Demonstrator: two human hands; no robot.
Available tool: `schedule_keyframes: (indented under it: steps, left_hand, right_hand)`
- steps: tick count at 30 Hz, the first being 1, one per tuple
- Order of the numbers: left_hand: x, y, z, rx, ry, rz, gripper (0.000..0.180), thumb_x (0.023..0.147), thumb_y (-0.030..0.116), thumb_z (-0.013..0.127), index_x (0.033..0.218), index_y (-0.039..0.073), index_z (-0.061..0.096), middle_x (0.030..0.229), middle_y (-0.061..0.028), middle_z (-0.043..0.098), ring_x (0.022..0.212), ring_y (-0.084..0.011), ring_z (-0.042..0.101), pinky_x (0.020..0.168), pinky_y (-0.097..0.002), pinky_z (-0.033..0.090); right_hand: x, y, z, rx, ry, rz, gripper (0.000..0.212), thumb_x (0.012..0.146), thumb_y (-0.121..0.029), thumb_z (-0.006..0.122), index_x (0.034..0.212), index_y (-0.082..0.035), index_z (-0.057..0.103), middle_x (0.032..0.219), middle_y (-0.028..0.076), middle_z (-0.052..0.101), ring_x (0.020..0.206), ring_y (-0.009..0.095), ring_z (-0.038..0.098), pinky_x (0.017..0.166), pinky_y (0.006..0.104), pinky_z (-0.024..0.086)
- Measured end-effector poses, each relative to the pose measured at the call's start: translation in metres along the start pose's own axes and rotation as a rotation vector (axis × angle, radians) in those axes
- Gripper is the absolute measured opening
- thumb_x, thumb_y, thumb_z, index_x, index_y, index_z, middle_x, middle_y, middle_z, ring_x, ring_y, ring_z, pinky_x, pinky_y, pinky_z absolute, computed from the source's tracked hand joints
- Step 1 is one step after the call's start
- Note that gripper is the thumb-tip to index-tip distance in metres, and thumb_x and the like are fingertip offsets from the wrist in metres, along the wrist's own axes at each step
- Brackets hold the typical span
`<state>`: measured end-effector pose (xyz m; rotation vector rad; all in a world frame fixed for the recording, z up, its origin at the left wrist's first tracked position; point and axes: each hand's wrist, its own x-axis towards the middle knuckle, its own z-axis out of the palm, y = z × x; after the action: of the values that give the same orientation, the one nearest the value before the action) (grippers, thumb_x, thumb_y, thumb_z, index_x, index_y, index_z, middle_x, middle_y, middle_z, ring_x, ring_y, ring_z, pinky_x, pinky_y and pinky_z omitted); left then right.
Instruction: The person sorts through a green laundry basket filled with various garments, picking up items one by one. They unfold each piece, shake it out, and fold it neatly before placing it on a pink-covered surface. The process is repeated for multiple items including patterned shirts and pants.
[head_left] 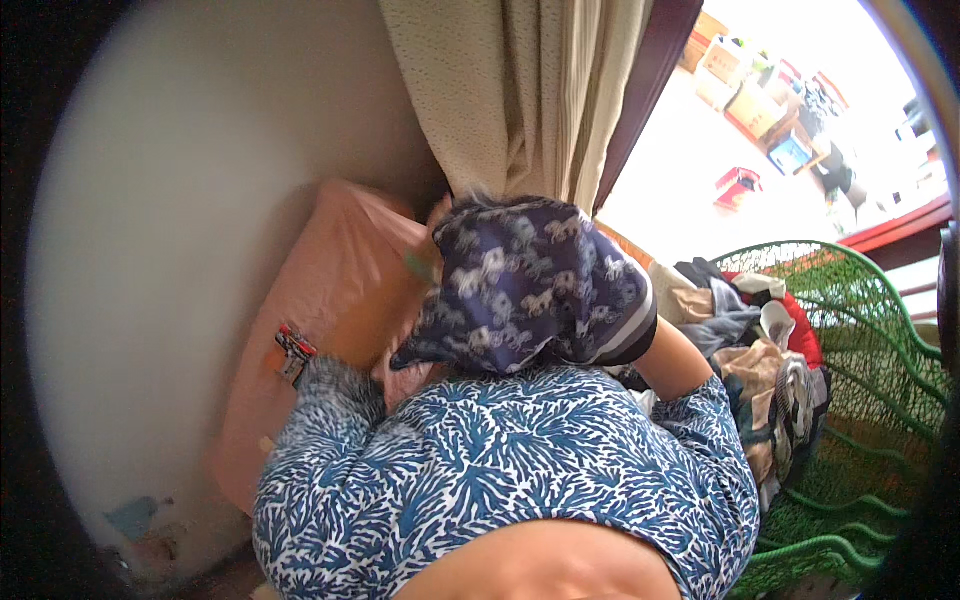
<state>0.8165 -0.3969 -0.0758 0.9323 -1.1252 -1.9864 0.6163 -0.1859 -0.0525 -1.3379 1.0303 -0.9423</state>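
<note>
Left hand [438, 210], mostly hidden, is at the upper left edge of a navy horse-print cloth [540, 280], while the right hand is out of sight behind or inside it, so I cannot tell how far either of the hands is closed. Raised in front of the blue-and-white patterned shirt [490, 460], the cloth is between a pink cover [265, 370] on the left and a heap of clothes [760, 375] along the left edge of a green mesh chair [890, 380]. Farther off, a beige curtain [520, 100] hangs behind the cloth, and boxes [755, 110] stand past the curtain's right edge.
</note>
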Motion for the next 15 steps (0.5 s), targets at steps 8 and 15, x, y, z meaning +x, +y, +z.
schedule_keyframes:
  steps: [8, 15]
  left_hand:
    - [-0.119, 0.019, 0.031, -0.288, -0.230, -0.406, 0.068, 0.086, 0.054, 0.054, 0.128, 0.001, 0.047, 0.128, -0.0141, 0.050, 0.116, -0.0247, 0.049, 0.101, -0.0376, 0.039]
    - [-0.107, 0.103, 0.043, 0.108, -0.106, -0.220, 0.040, 0.081, 0.022, 0.071, 0.110, -0.004, 0.060, 0.106, -0.0114, 0.065, 0.094, -0.0193, 0.063, 0.089, -0.0319, 0.048]
  right_hand:
    - [-0.001, -0.054, 0.003, -0.380, 0.131, -0.111, 0.037, 0.078, -0.025, 0.071, 0.106, -0.002, 0.064, 0.109, 0.013, 0.063, 0.099, 0.026, 0.060, 0.091, 0.0361, 0.046]
    - [0.019, -0.069, 0.000, -0.198, 0.160, -0.311, 0.047, 0.077, -0.024, 0.070, 0.117, -0.002, 0.060, 0.122, 0.017, 0.057, 0.110, 0.032, 0.055, 0.097, 0.0394, 0.041]
